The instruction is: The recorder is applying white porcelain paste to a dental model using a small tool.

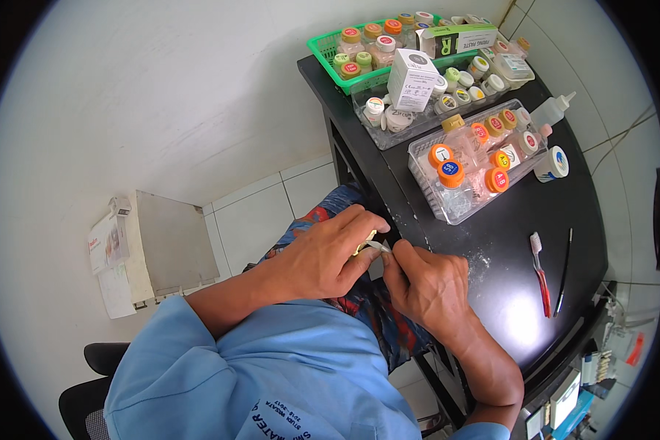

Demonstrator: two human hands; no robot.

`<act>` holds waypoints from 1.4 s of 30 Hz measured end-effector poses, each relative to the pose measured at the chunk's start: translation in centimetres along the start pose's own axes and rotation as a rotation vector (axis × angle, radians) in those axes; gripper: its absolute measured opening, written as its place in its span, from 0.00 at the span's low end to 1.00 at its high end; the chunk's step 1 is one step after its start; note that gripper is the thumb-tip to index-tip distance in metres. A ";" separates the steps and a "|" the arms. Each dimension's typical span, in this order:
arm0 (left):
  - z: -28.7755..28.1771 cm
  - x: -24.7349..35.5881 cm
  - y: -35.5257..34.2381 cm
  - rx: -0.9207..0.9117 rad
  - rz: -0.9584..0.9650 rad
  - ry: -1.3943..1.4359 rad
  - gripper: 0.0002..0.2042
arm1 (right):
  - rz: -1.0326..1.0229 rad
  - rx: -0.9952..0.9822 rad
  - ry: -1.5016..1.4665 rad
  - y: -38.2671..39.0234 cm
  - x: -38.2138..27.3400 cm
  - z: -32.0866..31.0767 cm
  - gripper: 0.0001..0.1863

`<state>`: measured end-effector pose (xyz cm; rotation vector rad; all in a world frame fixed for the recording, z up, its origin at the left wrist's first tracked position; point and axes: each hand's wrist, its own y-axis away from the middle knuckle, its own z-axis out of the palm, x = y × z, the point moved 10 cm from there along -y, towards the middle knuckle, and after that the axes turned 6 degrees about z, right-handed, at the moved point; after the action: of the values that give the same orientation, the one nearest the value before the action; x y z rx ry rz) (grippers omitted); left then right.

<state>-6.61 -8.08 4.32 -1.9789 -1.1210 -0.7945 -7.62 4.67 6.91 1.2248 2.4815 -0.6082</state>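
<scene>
My left hand (pixel 319 253) pinches a small yellow-gold curved piece (pixel 366 242) between thumb and fingers. Close against it, the fingers of my right hand (pixel 429 286) are closed around a thin, pale, pointed piece (pixel 378 246), whose kind is too small to tell. Its pale end reaches toward the gold piece; whether the two touch, I cannot tell. Both hands meet above my lap, beside the edge of the black table (pixel 447 253).
A clear basket (pixel 455 213) holds several orange-capped jars. Behind it are a clear tray (pixel 385 139), a white box (pixel 413 81) and a green basket (pixel 323 53) of jars. A red-handled toothbrush (pixel 540 275) and a thin black brush (pixel 564 275) lie to the right. White powder marks the tabletop.
</scene>
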 end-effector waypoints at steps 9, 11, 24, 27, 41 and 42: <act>-0.1 0.2 -0.1 0.002 0.014 0.002 0.21 | 0.006 -0.009 0.014 0.0 0.0 0.1 0.15; -0.1 0.3 -0.1 0.003 0.021 0.014 0.21 | 0.006 -0.007 0.008 0.0 0.0 0.1 0.15; 0.3 -0.1 0.1 0.012 0.023 0.022 0.19 | 0.002 0.010 0.010 0.0 0.0 0.0 0.15; 0.0 0.3 0.0 0.046 0.054 0.015 0.18 | 0.000 0.006 0.015 -0.1 -0.1 0.0 0.15; 0.0 0.0 -0.1 0.055 0.018 -0.001 0.18 | 0.004 0.025 0.005 -0.1 0.1 0.0 0.16; 0.0 0.0 -0.1 0.056 0.018 -0.001 0.18 | 0.012 0.034 0.006 -0.1 0.2 -0.1 0.16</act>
<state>-6.72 -8.04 4.33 -1.9405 -1.1124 -0.7453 -7.79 4.76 6.91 1.2555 2.4768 -0.6471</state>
